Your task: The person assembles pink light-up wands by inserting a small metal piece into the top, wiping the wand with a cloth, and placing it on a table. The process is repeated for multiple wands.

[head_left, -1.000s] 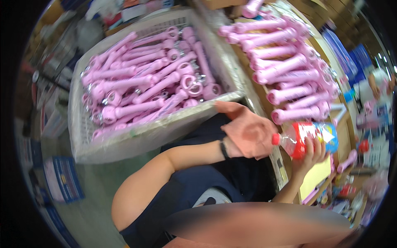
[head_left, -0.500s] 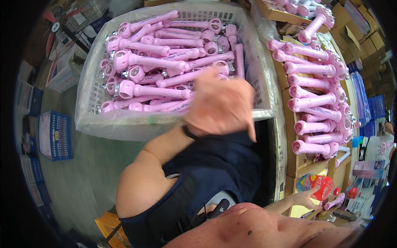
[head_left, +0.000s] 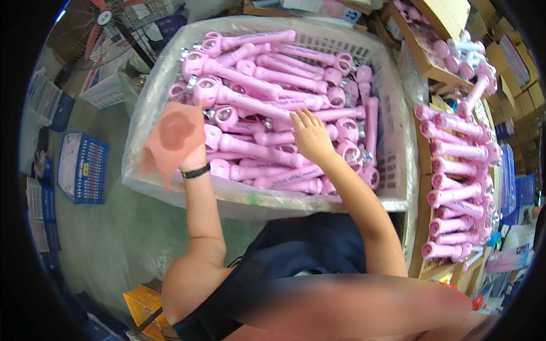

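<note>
A heap of pink toy wands, each with a slim handle and a round, hollow head, fills a large pale plastic basket (head_left: 165, 57). Over the heap's middle, my right hand (head_left: 311, 136) has its fingers stretched out and slightly apart, the fingertips at the handle end of one pink wand (head_left: 244, 101). My left hand (head_left: 176, 136), with a dark band at its wrist, is raised by the basket's left side, close to the wands' heads. Motion smears its fingers, so its grip cannot be made out.
To the right, a cardboard tray (head_left: 424, 227) carries a row of similar wands. An open carton (head_left: 441, 68) with more pink and white parts stands behind it. On the floor at left are a blue basket (head_left: 85, 170) and a fan (head_left: 105, 20); an orange crate (head_left: 142, 301) sits nearer me.
My left hand has swung from the basket's front right to its left side. The right hand has come from the bench at lower right onto the heap. The view has shifted.
</note>
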Tool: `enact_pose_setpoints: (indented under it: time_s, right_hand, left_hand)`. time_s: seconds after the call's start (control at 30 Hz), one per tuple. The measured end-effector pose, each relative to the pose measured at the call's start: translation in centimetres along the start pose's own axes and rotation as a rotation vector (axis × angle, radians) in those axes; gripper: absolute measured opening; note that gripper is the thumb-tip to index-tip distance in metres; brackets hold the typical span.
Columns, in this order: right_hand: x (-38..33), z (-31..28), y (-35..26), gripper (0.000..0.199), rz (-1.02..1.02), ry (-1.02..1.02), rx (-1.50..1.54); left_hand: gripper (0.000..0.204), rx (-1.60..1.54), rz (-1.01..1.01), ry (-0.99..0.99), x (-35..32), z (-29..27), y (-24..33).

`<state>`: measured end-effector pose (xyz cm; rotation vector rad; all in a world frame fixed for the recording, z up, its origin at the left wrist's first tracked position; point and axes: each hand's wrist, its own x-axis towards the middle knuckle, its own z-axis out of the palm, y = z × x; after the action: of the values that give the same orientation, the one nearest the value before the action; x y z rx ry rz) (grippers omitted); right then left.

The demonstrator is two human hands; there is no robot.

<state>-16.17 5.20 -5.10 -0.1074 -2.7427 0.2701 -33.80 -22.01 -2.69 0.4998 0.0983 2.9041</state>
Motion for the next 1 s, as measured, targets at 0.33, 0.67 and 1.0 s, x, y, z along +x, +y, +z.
enact_pose_setpoints:
  time_s: [0.33,0.67,1.0]
  right_hand:
    - [3.8,-1.0,-1.7,0.055,0.517,-0.607,0.508]
    - [-10.3,-11.0,-9.8,0.056,0.228,0.133,0.012]
    - [-23.3,-15.0,-10.2,0.051,0.567,0.569,0.842]
  left_hand:
    - [0.054,0.154,0.0,0.046,0.2,-5.9,2.1]
    - [0.039,0.068,-0.585,-0.027,-0.4,-0.2,-9.1]
    - [0.045,1.366,0.175,-0.794,-16.9,15.0,-22.1]
